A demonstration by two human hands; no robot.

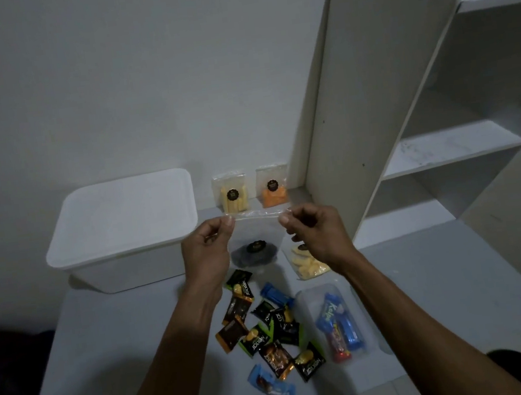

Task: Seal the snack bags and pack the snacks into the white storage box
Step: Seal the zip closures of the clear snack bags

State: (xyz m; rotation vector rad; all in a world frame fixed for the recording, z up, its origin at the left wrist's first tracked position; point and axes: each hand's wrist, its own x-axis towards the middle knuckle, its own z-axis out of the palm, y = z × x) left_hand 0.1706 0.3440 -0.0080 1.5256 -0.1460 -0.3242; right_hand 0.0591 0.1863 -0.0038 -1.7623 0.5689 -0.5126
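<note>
Clear snack bag with dark contents hangs above the table, held up by its top strip. Left hand pinches the strip's left end, right hand its right end, thumb against forefinger. Whether the seal is closed cannot be told. White storage box, lidded, stands to the left. The right wrist partly hides a bag of pale snacks. Small wrappers' print is mostly unreadable.

left hand pinching, right hand pinching, raised
</note>
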